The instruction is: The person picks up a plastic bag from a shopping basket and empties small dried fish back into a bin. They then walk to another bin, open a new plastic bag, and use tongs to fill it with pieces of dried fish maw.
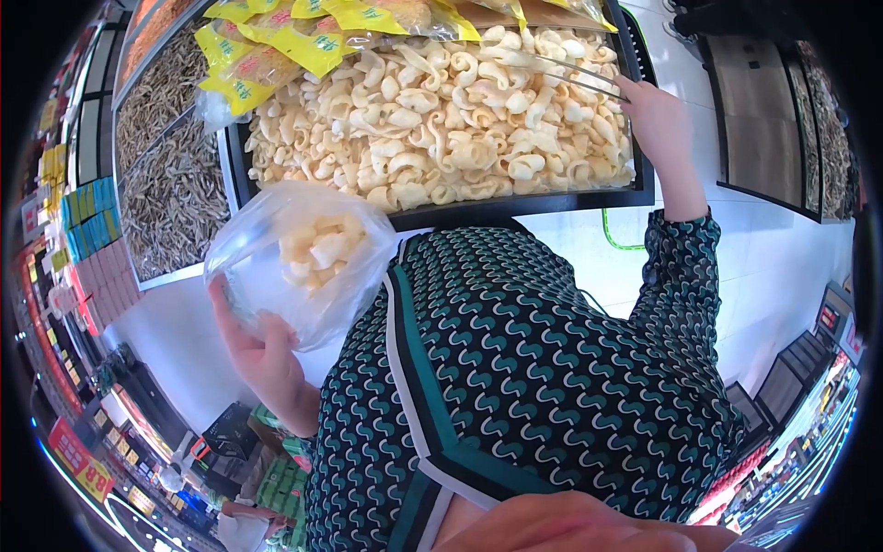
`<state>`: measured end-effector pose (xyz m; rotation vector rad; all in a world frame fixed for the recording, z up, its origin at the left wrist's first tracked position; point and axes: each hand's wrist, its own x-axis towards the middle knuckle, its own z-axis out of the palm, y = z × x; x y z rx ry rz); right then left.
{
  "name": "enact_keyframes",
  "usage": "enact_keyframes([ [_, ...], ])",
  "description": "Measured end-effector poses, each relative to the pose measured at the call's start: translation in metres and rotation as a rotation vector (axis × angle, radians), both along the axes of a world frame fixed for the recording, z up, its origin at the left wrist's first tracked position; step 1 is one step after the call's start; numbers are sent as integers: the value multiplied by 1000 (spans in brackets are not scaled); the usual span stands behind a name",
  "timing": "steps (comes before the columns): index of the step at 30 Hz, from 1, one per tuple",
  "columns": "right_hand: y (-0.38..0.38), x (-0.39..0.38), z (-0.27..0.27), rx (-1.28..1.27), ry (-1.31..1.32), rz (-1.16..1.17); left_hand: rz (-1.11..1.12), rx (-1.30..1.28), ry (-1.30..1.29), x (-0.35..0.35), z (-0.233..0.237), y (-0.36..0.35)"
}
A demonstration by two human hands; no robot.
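Observation:
My left hand (262, 345) grips a clear plastic bag (345, 207) by its side, fingers partly behind the film. Several pale puffed pieces (322, 248) lie inside the bag. At the upper right, my right hand (655, 120) is closed around thin metal tongs (589, 78), whose far ends reach in among curled, cream-coloured puffed pieces (441, 120). These look like puffed pork rinds and fill a black-edged bin (552, 201). Whether the tongs pinch a piece is too small to tell. The bag hangs over the bin's near left corner.
Yellow printed packets (317, 37) lie along the bin's far side. Left of it, dried small fish or shrimp (175, 175) fill a neighbouring bin. Another display bin (763, 110) stands across the white tiled floor (671, 267) at right. Store shelves line the left edge.

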<state>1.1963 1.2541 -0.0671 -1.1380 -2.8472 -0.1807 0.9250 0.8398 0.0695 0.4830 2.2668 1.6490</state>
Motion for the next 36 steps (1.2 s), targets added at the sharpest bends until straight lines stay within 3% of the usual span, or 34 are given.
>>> enact_keyframes([
  [3, -18, 19, 4, -203, 124, -74, 0, -7, -17, 17, 5, 9],
  [5, -38, 29, 22, -521, 272, -185, -33, -25, -43, 26, 7, 13],
  [6, -47, 39, 22, -525, 276, -176, -25, -27, -37, 29, 6, 13],
  [8, -64, 53, 22, -938, 704, -45, -138, -28, -107, 31, 4, 14],
  [9, -78, 54, 30, -945, 706, -20, -177, 9, -119, 30, 0, 14],
  [11, -111, 51, 59, -1209, 771, -1, -189, 50, -124, 28, -14, 16],
  [14, -156, 38, 65, -1250, 789, 112, -289, 172, -95, 29, -25, 20],
  [16, -177, 23, 65, -1012, 680, 276, -392, 212, -109, 34, -26, 21],
  [18, -197, 10, 66, -909, 517, 213, -411, 264, -90, 42, -27, 22],
  [21, -213, 3, 60, -616, 447, 304, -396, 282, -137, 52, -25, 21],
  [23, -211, 14, 69, -657, 444, 255, -379, 285, -129, 57, -25, 24],
  [26, -183, 48, 85, -892, 501, 149, -357, 212, -110, 59, -21, 24],
  [29, -141, 84, 83, -859, 546, -23, -252, 194, -96, 65, -17, 28],
  [31, -110, 96, 76, -677, 256, -178, -211, 153, -101, 72, -7, 33],
  [36, -67, 100, 24, -711, 190, -163, -119, 73, -77, 86, -1, 52],
])
